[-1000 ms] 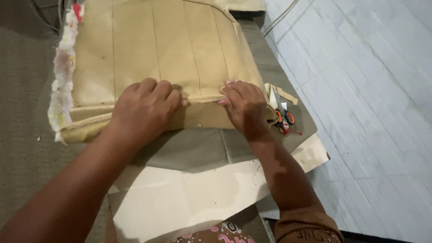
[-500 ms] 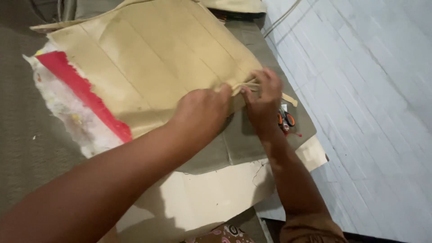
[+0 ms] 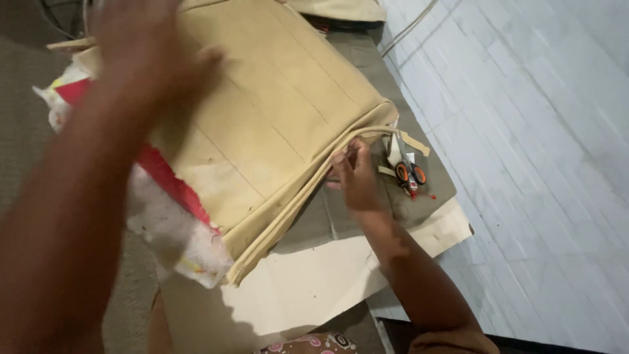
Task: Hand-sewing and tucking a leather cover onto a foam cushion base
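Note:
A tan quilted seat cover (image 3: 275, 124) lies across the work surface, with red fabric (image 3: 164, 180) and white fluffy padding (image 3: 177, 239) showing at its lower left edge. My right hand (image 3: 354, 174) pinches the cover's piped seam near its right corner. Raised and blurred, my left hand (image 3: 147, 56) hovers over the cover's upper left part and appears to rest on or just above it, fingers spread.
Small scissors with orange handles (image 3: 409, 174) lie just right of my right hand, beside tan strips (image 3: 393, 147). Cream paper sheets (image 3: 314, 282) and a grey sheet (image 3: 419, 206) lie under the cover. White brick-patterned floor (image 3: 537, 151) is to the right, dark carpet (image 3: 19, 131) to the left.
The cover has turned and its edge now hangs toward me. My left hand left the seam and swung up to the upper left. My right hand stays on the seam.

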